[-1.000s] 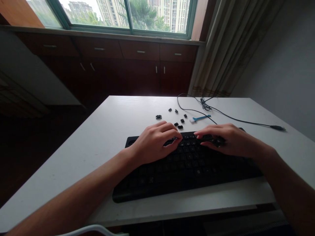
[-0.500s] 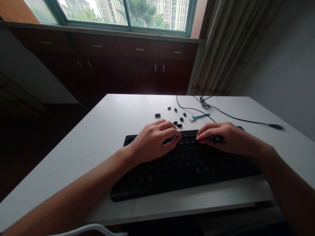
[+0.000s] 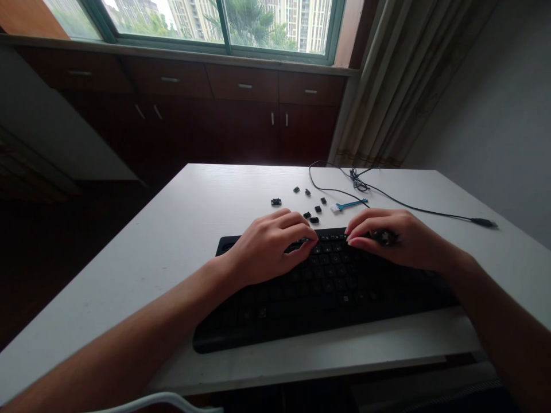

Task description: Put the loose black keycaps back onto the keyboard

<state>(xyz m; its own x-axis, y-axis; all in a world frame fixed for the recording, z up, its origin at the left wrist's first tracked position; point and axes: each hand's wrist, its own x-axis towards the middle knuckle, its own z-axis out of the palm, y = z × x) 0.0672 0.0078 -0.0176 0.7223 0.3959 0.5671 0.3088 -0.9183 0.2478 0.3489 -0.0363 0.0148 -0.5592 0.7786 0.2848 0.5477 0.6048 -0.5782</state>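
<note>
A black keyboard (image 3: 275,321) lies on the white table, slightly turned. My left hand (image 3: 275,244) rests over its upper left part, thumb and forefinger tips pinched together at the top key rows; whatever is between them is too small to make out. Over the upper right keys, my right hand (image 3: 396,232) is curled, its thumb and forefinger tips close together. Inside its fingers sits a small dark keycap-like piece (image 3: 385,236), partly covered. Several loose black keycaps (image 3: 317,209) lie behind the keyboard, including a wider keycap (image 3: 276,202) farther left.
A small blue brush (image 3: 350,204) with white bristles lies behind my right hand. The keyboard's black cable (image 3: 413,203) is bundled at the back and runs right to its plug (image 3: 482,222). The white table (image 3: 150,258) faces cabinets beneath a window.
My right hand has lifted slightly, up and away from the keys, carrying the dark piece with it. My left hand stays in place.
</note>
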